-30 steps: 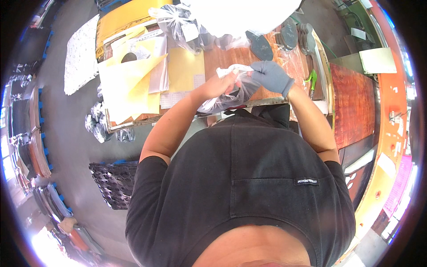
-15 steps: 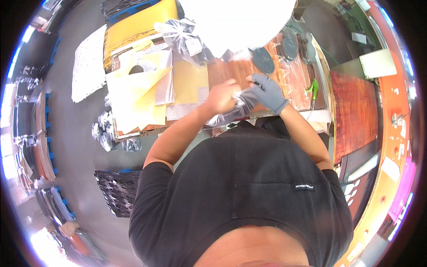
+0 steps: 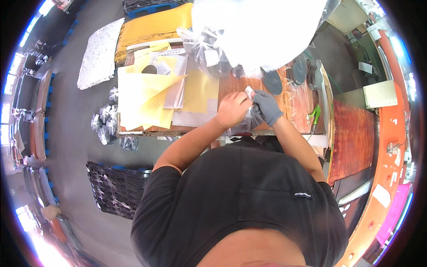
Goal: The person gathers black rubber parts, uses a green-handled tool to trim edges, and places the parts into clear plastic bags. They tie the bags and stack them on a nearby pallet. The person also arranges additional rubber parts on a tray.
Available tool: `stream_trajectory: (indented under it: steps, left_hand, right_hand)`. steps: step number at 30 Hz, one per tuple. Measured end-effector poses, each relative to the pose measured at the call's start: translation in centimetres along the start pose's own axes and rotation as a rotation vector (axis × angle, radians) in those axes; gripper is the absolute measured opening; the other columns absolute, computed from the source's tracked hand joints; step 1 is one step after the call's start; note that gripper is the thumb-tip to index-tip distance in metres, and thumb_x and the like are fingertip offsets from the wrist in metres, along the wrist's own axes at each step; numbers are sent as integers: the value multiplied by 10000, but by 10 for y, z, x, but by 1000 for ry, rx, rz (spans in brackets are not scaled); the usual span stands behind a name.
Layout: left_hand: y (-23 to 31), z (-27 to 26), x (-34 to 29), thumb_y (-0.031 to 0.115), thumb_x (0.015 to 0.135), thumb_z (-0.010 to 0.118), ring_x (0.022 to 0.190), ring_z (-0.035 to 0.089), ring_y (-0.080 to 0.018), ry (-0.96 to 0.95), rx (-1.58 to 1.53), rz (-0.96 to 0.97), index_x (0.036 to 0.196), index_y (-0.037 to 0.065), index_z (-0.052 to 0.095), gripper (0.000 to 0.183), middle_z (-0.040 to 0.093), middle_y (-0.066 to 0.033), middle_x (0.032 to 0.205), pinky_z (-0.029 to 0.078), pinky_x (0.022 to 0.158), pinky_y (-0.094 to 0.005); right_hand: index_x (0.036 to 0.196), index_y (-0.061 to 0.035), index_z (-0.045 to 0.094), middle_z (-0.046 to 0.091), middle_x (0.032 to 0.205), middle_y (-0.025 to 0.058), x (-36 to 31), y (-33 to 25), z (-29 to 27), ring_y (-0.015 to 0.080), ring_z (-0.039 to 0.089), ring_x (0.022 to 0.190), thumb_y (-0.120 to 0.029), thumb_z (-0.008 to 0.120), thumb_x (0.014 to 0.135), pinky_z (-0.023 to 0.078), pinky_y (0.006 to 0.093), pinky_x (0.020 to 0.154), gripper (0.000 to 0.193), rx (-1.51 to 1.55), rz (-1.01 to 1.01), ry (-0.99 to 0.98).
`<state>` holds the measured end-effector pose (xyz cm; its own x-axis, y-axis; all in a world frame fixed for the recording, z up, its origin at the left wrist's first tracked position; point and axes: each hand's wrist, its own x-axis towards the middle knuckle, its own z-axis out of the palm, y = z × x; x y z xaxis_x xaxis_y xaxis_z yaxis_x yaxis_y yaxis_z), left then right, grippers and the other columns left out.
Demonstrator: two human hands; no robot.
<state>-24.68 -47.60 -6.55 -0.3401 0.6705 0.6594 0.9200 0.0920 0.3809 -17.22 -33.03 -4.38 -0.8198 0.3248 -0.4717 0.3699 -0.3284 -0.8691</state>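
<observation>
Fingers (image 3: 249,94) of both hands pinch a crinkly, seemingly clear plastic bag (image 3: 245,122).

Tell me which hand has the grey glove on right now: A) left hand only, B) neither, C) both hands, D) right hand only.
D: the right hand wears a grey glove, while the left hand is bare; both grip a clear plastic bag at the edge of the wooden table.

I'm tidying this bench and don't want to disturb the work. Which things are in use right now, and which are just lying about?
In use:
- left hand, bare
- right hand, grey-gloved
- clear plastic bag both hold
- small white piece at the fingers

Lying about:
- yellow sheets
- dark round discs
- green-handled tool
- black crate on the floor
</observation>
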Motion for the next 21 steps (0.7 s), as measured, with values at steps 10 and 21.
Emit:
stream_trajectory:
  steps: [10,21]
  left_hand:
    - [-2,-29,-58,109,696,660,648,543,-274,11,-29,-280,757,70,636,76,546,-69,685,424,621,-392]
    - [-20,-36,-28,319,790,583,688,572,-325,-476,-242,-905,767,28,625,295,570,-154,705,433,633,-424]
  right_hand:
    - [761,-68,503,408,577,8,9,36,-33,89,320,395,-159,479,883,256,225,352,154,562,251,20]
    - [867,-39,571,597,719,117,-8,60,-20,246,561,579,-221,526,853,448,360,590,189,-650,-670,101]
